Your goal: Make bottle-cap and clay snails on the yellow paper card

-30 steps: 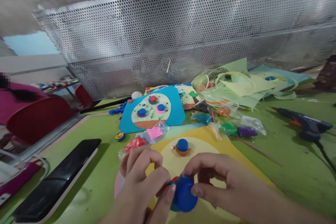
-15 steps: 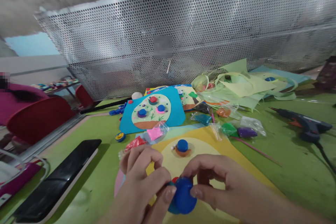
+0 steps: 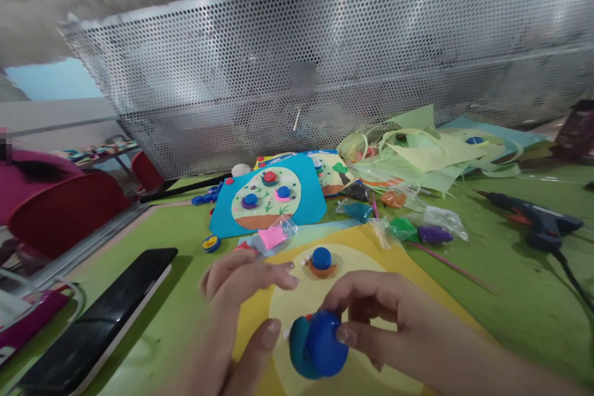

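My right hand (image 3: 387,312) pinches a blue bottle cap (image 3: 328,344) between thumb and fingers. Joined to the cap's left side is a curved teal clay piece (image 3: 299,348), with a bit of red behind and a small white tip at its left. My left hand (image 3: 244,303) is just left of it, thumb and fingers spread, holding nothing. Both hands are over a yellow sheet (image 3: 387,240) with a pale oval. Farther up the oval sits another blue cap (image 3: 322,258) on a brown clay body (image 3: 321,271).
A black phone (image 3: 104,315) lies at left, a glue gun (image 3: 533,213) at right. Bags of pink clay (image 3: 272,237), green clay (image 3: 403,229) and purple clay (image 3: 435,234) lie beyond the sheet. Behind are a decorated blue card (image 3: 313,189), paper strips (image 3: 429,148) and a perforated metal screen (image 3: 352,55).
My left hand has let go of the teal clay piece and moved left, its fingers opening. My right hand keeps its pinch on the blue cap in nearly the same place.
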Demonstrator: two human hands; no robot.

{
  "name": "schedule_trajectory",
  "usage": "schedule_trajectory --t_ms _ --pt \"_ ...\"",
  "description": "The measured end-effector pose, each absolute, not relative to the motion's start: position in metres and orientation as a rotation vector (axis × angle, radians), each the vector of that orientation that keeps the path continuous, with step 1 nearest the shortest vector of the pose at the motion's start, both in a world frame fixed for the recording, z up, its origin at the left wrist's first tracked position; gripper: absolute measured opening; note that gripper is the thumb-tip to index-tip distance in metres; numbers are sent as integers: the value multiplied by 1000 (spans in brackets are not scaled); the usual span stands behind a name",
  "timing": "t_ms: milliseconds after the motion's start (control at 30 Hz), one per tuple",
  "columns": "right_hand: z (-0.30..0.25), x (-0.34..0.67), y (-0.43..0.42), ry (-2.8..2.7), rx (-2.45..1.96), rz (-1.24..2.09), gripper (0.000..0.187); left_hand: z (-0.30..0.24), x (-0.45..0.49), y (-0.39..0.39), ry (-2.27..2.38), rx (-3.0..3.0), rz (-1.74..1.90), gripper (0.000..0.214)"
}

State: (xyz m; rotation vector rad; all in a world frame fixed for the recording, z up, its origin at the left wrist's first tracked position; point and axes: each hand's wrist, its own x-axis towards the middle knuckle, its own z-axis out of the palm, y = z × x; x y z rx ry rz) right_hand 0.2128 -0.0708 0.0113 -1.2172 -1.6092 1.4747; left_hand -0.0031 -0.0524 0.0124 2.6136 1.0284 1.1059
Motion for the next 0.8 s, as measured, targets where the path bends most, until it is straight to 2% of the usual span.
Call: schedule_trajectory --t_ms 500,600,733,800 --pt "8 214 -71 -1493 -1147 1647 15 5 -2 -51 850 2526 1006 35" --pt "7 214 -70 -1450 -1146 1662 22 8 0 -51 918 2483 1060 27" --pt "9 213 -69 -1357 -1081 1687 33 9 6 -50 1009 2480 1149 2" --pt "10 212 -69 -1320 -1036 1717 37 8 9 -51 1003 2555 1145 13"
